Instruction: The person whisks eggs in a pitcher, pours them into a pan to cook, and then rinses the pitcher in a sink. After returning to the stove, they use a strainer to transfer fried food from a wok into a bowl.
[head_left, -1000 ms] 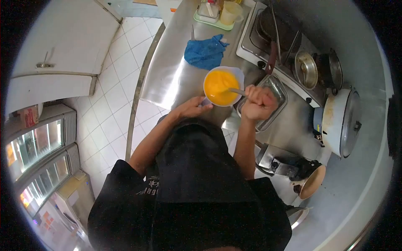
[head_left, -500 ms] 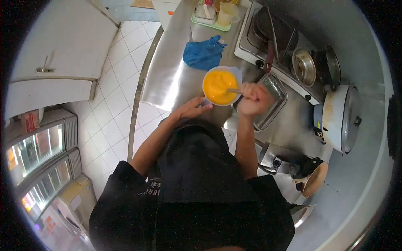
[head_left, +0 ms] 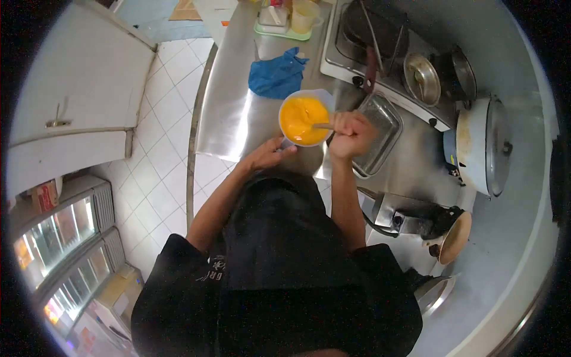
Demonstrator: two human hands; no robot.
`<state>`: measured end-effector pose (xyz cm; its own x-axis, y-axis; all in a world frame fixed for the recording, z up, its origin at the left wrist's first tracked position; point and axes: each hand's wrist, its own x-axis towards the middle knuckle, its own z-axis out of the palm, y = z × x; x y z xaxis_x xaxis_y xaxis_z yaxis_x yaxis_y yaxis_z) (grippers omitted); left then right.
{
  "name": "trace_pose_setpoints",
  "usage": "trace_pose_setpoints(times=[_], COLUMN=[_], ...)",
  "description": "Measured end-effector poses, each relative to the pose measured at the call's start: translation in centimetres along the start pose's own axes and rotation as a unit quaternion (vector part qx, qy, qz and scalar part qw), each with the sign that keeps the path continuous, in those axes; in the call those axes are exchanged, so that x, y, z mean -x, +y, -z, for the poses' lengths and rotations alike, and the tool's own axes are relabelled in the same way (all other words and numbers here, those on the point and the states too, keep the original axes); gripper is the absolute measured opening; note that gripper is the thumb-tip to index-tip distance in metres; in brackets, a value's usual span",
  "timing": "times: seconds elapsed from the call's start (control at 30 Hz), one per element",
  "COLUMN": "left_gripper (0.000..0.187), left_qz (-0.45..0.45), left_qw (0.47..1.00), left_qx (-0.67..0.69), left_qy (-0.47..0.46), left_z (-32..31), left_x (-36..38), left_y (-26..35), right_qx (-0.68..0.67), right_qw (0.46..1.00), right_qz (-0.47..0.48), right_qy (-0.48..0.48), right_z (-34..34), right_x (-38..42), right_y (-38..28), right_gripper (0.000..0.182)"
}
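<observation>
The counter (head_left: 229,77) runs up out of the top of the view, its near part covered by the person's arms and body. The stove (head_left: 336,62) is cut off at the top too, and pans hide much of its surface. Beside it is the white pot (head_left: 471,146); what its base rests on is hard to make out. Next comes the dish (head_left: 388,122), its near left side lost behind the right hand; whether it is glass or metal is unclear. The cloth (head_left: 276,76) lies crumpled on the counter, just beyond the bowl (head_left: 326,99). That bowl is in front of the person, near the counter's edge; whether its base touches the counter cannot be seen. The right hand (head_left: 353,133), slightly blurred, is closed in a fist round the utensil. The left hand (head_left: 269,156) is curled round the bowl's handle, thumb on top, other fingers partly hidden. Yellow mix (head_left: 301,114) fills much of the bowl. The utensil (head_left: 323,126) dips into it, so its tip and kind cannot be told.
</observation>
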<state>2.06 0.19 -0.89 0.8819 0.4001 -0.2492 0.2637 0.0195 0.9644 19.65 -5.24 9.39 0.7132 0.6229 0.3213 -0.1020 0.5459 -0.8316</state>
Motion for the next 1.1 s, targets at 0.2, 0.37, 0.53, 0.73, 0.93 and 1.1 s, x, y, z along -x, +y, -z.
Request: trace_pose_setpoints(times=[0.2, 0.37, 0.53, 0.73, 0.93, 1.1], left_gripper=[0.043, 0.049, 0.045, 0.051, 0.066, 0.061], left_qz=[0.062, 0.081, -0.022, -0.026, -0.120, -0.186], left_qw=[0.996, 0.990, 0.999, 0.988, 0.990, 0.975], left_qx=[-0.045, -0.112, -0.027, 0.050, -0.067, -0.100], left_qy=[-0.056, -0.036, 0.027, 0.142, 0.039, 0.065], left_z=[2.0, 4.3, 6.4, 5.0, 5.5, 6.9], left_x=[-0.4, 0.4, 0.3, 0.5, 0.2, -1.3], left_y=[1.2, 2.9, -0.1, -5.6, -4.4, -8.8], right_qx=[0.074, 0.182, 0.417, 0.385, 0.459, 0.518], right_qw=[0.995, 0.979, 0.890, 0.915, 0.848, 0.754], right_qz=[0.066, -0.050, -0.051, -0.115, -0.253, -0.357], right_qy=[-0.032, -0.077, -0.177, -0.028, 0.087, 0.188], right_z=[1.2, 2.5, 0.4, 0.0, 2.6, 3.3], right_x=[2.3, 4.2, 8.4, 11.9, 17.1, 26.4], right_y=[4.3, 0.8, -3.5, -5.8, -6.4, -6.3], right_gripper=[0.032, 0.032, 0.024, 0.026, 0.030, 0.037])
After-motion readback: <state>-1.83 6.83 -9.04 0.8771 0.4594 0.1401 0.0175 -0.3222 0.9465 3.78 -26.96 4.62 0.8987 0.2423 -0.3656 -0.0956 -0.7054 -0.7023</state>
